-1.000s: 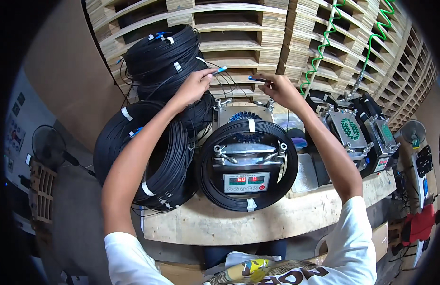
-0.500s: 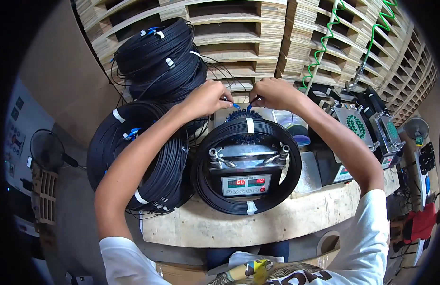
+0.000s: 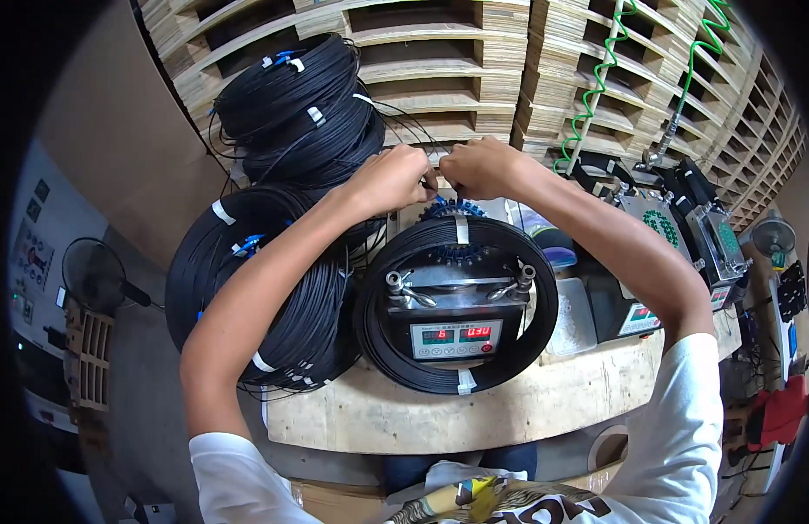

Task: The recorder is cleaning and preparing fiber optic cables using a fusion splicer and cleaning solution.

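My left hand (image 3: pixel 394 181) is closed with its fingertips pinched on a small blue cable connector (image 3: pixel 439 200), just above the far side of the machine. Close beside it, my right hand (image 3: pixel 485 168) is closed too, its fingertips on a thin black cable end (image 3: pixel 459 189); the tip is hard to make out. Below both hands is a round fixture (image 3: pixel 457 210) ringed with blue connectors, part of a polishing machine (image 3: pixel 457 339) with a lit red display. Round the machine's front lies a coil of black cable (image 3: pixel 544 323), bound with white tape.
Large coils of black cable (image 3: pixel 291 113) are stacked on the left, with another big coil (image 3: pixel 195 271) in front. Further machines with green-dotted plates (image 3: pixel 657 223) stand right on the wooden table (image 3: pixel 404 428). Wooden pallets (image 3: pixel 430 52) rise behind; green spiral hoses (image 3: pixel 588 105) hang there.
My right hand has moved left, closer to my left hand, and its blue connector has gone out of clear sight. The digits on the machine's display have changed.
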Available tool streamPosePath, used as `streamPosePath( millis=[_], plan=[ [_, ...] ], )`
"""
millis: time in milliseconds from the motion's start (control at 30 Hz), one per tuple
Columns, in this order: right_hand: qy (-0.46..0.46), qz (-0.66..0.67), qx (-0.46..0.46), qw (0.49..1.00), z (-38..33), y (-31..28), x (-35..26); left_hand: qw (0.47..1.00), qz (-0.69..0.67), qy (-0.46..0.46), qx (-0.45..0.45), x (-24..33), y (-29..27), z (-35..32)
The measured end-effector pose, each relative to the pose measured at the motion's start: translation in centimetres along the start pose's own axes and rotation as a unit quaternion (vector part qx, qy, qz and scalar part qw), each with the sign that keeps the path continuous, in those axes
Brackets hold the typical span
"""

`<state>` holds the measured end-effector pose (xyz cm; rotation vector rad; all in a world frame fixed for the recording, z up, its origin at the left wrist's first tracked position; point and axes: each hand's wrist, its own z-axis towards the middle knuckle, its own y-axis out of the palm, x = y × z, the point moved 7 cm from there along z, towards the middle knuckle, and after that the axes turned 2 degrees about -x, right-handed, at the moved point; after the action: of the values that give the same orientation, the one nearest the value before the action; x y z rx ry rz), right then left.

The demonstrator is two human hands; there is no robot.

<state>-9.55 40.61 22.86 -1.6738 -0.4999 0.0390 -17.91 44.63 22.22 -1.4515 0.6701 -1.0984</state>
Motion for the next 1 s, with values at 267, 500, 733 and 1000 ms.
streamPosePath(
  millis=[267,500,733,1000],
  plan=[
    [-0.005,0.027,0.024,0.999,-0.8,0.1,0.3,0.999,-0.014,0.029,0.012,-0.5,0.1,0.3],
    [-0.024,-0.013,0.033,0.999,0.1,0.3,-0.1,0.998,-0.031,0.056,0.012,-1.0,-0.1,0.3],
    [-0.042,0.05,0.052,0.997,-0.6,1.1,0.7,0.999,-0.025,0.029,-0.002,-0.9,-0.3,0.2],
    [-0.033,0.031,0.059,0.997,-1.2,0.7,0.8,0.999,-0.035,0.025,-0.007,-0.6,-0.6,0.0]
  ],
)
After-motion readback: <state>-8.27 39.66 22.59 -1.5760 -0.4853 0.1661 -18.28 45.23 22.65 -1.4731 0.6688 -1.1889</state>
